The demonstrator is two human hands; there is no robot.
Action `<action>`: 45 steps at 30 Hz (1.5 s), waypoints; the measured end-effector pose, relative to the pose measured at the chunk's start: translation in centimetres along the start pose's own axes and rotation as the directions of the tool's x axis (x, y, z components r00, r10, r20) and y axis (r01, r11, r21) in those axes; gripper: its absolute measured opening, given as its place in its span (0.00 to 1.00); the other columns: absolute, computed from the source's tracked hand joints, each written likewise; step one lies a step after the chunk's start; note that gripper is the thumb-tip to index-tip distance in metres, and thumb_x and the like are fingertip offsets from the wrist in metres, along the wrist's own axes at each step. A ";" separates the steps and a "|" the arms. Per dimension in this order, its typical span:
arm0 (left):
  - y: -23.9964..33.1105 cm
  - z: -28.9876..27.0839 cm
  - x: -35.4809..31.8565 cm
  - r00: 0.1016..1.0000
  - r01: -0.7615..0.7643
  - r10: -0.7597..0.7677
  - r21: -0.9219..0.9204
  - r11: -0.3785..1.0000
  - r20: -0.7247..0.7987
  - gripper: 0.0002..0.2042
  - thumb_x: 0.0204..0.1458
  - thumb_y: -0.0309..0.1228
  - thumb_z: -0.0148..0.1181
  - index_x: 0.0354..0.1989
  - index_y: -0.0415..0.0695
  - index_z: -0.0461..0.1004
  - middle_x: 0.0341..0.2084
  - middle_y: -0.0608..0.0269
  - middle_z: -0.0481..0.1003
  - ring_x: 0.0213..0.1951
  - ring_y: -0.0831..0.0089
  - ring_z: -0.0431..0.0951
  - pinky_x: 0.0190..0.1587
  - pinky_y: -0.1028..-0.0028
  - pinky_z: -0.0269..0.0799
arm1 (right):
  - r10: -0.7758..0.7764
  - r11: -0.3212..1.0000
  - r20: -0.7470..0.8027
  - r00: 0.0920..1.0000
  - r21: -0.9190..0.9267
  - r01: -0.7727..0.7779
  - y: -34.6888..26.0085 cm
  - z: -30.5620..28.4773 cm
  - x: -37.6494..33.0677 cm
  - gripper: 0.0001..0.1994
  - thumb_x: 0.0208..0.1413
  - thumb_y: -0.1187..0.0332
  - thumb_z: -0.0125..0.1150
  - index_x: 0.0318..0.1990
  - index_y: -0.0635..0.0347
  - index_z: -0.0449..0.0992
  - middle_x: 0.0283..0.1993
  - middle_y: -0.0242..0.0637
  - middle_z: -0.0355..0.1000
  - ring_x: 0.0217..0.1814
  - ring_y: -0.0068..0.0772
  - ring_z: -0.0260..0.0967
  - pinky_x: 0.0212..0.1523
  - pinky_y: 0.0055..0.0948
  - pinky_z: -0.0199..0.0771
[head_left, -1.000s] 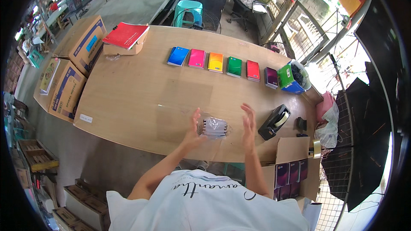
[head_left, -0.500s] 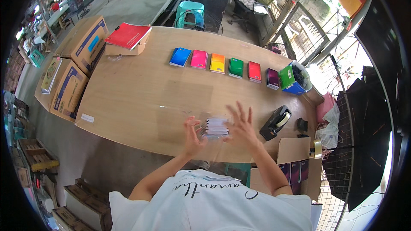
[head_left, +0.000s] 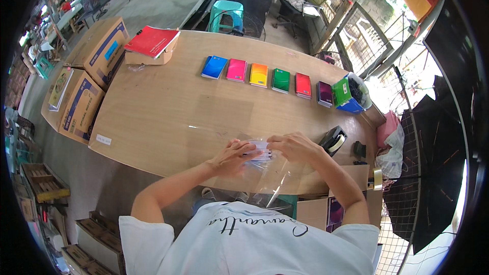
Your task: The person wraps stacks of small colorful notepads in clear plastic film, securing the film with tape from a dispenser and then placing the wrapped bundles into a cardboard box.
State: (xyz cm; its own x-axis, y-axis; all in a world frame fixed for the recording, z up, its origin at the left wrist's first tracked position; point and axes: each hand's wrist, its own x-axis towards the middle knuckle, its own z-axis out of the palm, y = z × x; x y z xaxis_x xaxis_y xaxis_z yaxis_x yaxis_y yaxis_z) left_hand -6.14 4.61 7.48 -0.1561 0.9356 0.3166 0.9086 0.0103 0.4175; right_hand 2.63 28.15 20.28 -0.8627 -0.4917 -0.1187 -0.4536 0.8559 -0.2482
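My left hand (head_left: 232, 156) and my right hand (head_left: 294, 146) both press on a small pale stack of notebooks (head_left: 261, 150) near the front edge of the wooden table (head_left: 168, 112). A clear plastic sheet (head_left: 265, 175) lies under and around the stack and hangs over the table's edge. The stack is mostly covered by my fingers. A row of small notebooks lies farther back: blue (head_left: 214, 66), pink (head_left: 236, 70), orange (head_left: 259, 74), green (head_left: 280, 80), red (head_left: 303, 84) and dark purple (head_left: 324, 93).
A black tape dispenser (head_left: 332, 140) stands just right of my right hand. A green and blue box (head_left: 348, 94) ends the notebook row. A red book on a carton (head_left: 151, 45) sits at the back left, cardboard boxes (head_left: 81, 104) at the left end, an open carton (head_left: 333, 209) below right.
My hands were raised and spread around the stack a second ago. They have since come down and closed over it on the plastic sheet.
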 end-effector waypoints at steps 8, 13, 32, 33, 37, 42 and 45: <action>-1.2 -3.8 2.2 0.952 -0.179 0.132 0.152 0.972 0.278 0.43 0.34 0.36 0.68 0.65 0.70 0.57 0.68 0.58 0.46 0.64 0.59 0.52 0.57 0.54 0.53 | -0.215 0.972 -0.145 0.966 0.065 0.227 3.0 3.3 3.4 0.07 0.40 0.70 0.65 0.28 0.55 0.73 0.40 0.32 0.67 0.45 0.36 0.68 0.41 0.37 0.71; -2.1 -2.7 2.0 0.946 -0.110 0.077 0.088 0.990 0.315 0.37 0.36 0.40 0.68 0.61 0.68 0.63 0.68 0.57 0.47 0.65 0.57 0.51 0.59 0.54 0.50 | -0.187 0.973 -0.377 0.907 0.058 0.225 2.7 5.2 4.5 0.17 0.37 0.74 0.67 0.39 0.51 0.75 0.48 0.35 0.66 0.51 0.38 0.66 0.46 0.34 0.71; 0.5 2.6 3.3 0.866 0.186 -0.304 -0.309 0.933 -0.396 0.13 0.39 0.35 0.70 0.32 0.47 0.76 0.56 0.51 0.61 0.60 0.51 0.58 0.58 0.54 0.53 | 0.505 0.597 -0.285 0.815 0.797 -0.091 4.5 12.7 3.7 0.20 0.48 0.77 0.63 0.51 0.59 0.71 0.37 0.33 0.73 0.39 0.28 0.71 0.44 0.31 0.72; 0.2 3.3 3.3 0.841 0.185 -0.337 -0.360 0.914 -0.424 0.12 0.39 0.33 0.70 0.31 0.46 0.75 0.54 0.52 0.63 0.58 0.51 0.61 0.57 0.53 0.56 | 0.664 0.350 -0.342 0.666 0.928 0.127 4.2 12.6 4.0 0.16 0.48 0.77 0.63 0.47 0.60 0.73 0.37 0.33 0.73 0.40 0.29 0.71 0.45 0.32 0.72; 0.2 5.0 3.4 0.796 0.244 -0.532 -0.651 0.719 -0.289 0.15 0.40 0.28 0.68 0.35 0.43 0.70 0.40 0.53 0.71 0.46 0.56 0.71 0.48 0.62 0.66 | 0.948 -0.124 -0.072 0.309 0.812 0.570 2.9 8.8 3.2 0.05 0.51 0.74 0.61 0.35 0.61 0.78 0.39 0.32 0.73 0.43 0.30 0.71 0.47 0.34 0.71; 0.1 4.5 4.9 0.698 0.036 -0.683 -0.942 0.333 -0.215 0.26 0.40 0.23 0.69 0.47 0.40 0.61 0.32 0.59 0.72 0.37 0.71 0.73 0.41 0.72 0.70 | 0.689 0.325 -0.254 0.678 0.946 0.025 2.4 8.9 1.8 0.09 0.53 0.70 0.61 0.41 0.60 0.77 0.50 0.33 0.71 0.51 0.28 0.67 0.49 0.34 0.69; -0.3 4.6 4.5 0.698 0.058 -0.713 -0.985 0.162 -0.076 0.29 0.39 0.22 0.70 0.49 0.39 0.61 0.33 0.61 0.73 0.37 0.76 0.73 0.41 0.75 0.70 | 0.869 0.009 -0.264 0.417 0.853 0.521 3.2 7.3 2.3 0.12 0.55 0.70 0.59 0.46 0.60 0.77 0.53 0.33 0.70 0.52 0.28 0.65 0.49 0.33 0.69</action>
State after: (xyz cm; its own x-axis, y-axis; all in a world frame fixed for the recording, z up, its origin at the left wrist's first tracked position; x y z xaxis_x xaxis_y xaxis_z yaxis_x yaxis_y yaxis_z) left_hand -5.34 10.48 4.91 -0.7858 0.6184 -0.0118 -0.2436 -0.2919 0.9249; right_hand 0.79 28.61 12.17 -0.8136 0.5814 -0.0111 -0.2632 -0.3852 -0.8845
